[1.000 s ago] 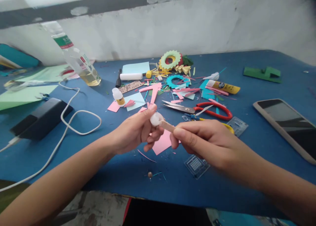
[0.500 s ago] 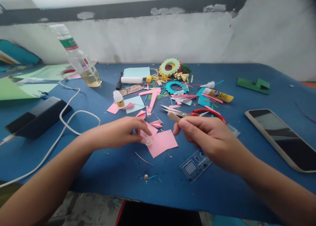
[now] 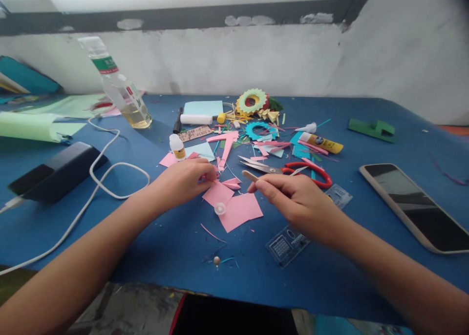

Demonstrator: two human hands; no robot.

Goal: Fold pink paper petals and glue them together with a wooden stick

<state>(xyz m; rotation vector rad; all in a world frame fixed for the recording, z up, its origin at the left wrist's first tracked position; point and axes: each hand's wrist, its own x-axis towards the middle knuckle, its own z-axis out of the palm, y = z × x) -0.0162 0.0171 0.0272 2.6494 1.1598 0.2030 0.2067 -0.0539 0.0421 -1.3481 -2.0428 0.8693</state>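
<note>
My left hand point(image 3: 185, 178) rests on the blue table point(image 3: 176, 247), fingers curled and pinching a small folded pink paper piece point(image 3: 205, 177) among pink scraps. A small white cap point(image 3: 220, 208) lies on a pink paper sheet point(image 3: 240, 212) just below that hand, apart from it. My right hand point(image 3: 293, 198) hovers to the right, closed on a thin wooden stick point(image 3: 250, 176) whose tip points left. Red-handled scissors point(image 3: 293, 169) lie just behind the right hand.
A small glue bottle point(image 3: 177, 147), a yellow glue tube point(image 3: 322, 142), paper rings point(image 3: 252, 100) and coloured scraps crowd the middle back. A plastic bottle point(image 3: 120, 91), power bank point(image 3: 54, 171) and white cable point(image 3: 106, 178) sit left; a phone point(image 3: 414, 205) right; a clear stencil point(image 3: 287, 244) near the front.
My left hand set the white cap down on the pink sheet, then moved up to the pink scraps. My right hand kept the stick and shifted slightly left.
</note>
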